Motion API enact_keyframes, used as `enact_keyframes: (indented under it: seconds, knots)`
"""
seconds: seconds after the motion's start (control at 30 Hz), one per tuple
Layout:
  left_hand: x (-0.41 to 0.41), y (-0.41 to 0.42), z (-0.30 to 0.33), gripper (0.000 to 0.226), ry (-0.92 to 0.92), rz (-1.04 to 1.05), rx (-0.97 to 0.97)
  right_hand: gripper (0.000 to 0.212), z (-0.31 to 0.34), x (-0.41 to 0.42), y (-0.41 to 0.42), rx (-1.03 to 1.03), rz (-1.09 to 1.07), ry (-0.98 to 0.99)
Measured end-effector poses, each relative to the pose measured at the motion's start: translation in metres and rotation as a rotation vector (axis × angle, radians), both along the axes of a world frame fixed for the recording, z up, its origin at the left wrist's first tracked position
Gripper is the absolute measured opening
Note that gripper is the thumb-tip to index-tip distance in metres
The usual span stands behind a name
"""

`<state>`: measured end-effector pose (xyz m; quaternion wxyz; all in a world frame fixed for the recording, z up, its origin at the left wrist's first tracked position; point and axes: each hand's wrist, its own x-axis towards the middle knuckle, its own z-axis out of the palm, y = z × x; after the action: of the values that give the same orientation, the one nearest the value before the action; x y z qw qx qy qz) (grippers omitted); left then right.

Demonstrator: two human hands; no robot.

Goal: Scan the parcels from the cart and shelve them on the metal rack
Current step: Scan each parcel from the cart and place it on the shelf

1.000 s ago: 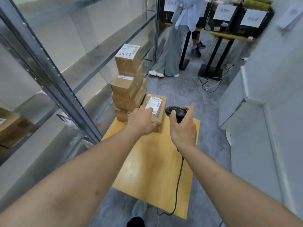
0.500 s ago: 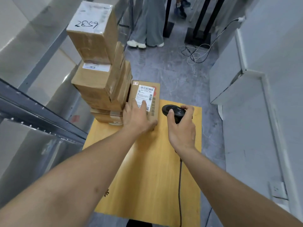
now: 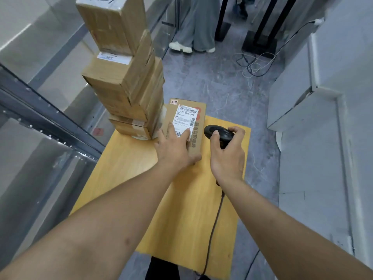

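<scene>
Hands: left (image 3: 173, 150) grips flat labelled parcel (image 3: 186, 120); right (image 3: 228, 156) clutches black scanner (image 3: 219, 133).

Parcel (image 3: 186, 126) on cart (image 3: 125, 162) (stack (image 3: 125, 81) left).
</scene>
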<state>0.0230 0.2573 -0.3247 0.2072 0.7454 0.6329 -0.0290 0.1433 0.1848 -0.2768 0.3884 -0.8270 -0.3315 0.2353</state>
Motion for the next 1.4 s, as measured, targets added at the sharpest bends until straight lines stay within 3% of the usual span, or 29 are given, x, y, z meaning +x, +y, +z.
enact_keyframes:
  seconds: [0.07, 0.23, 0.37, 0.8, 1.4]
  knots:
    - [0.001, -0.025, 0.002, 0.091, -0.019, 0.021, -0.012, 0.036, 0.002, 0.005, -0.012, 0.011, 0.017, 0.012]
    - [-0.002, -0.077, 0.005, 0.133, -0.015, 0.158, -0.135, 0.035, 0.003, 0.007, -0.046, 0.016, 0.073, 0.060]
    - [-0.004, -0.101, 0.006, 0.144, 0.025, 0.268, -0.215, 0.035, 0.001, 0.010, -0.074, 0.019, 0.125, 0.088]
    - [-0.034, -0.169, 0.023, 0.152, 0.093, 0.292, -0.197, 0.036, 0.016, -0.015, -0.133, -0.014, 0.139, 0.095]
    - [-0.148, -0.284, 0.008, 0.141, 0.072, 0.391, -0.201, 0.035, 0.008, -0.143, -0.201, -0.025, 0.244, 0.137]
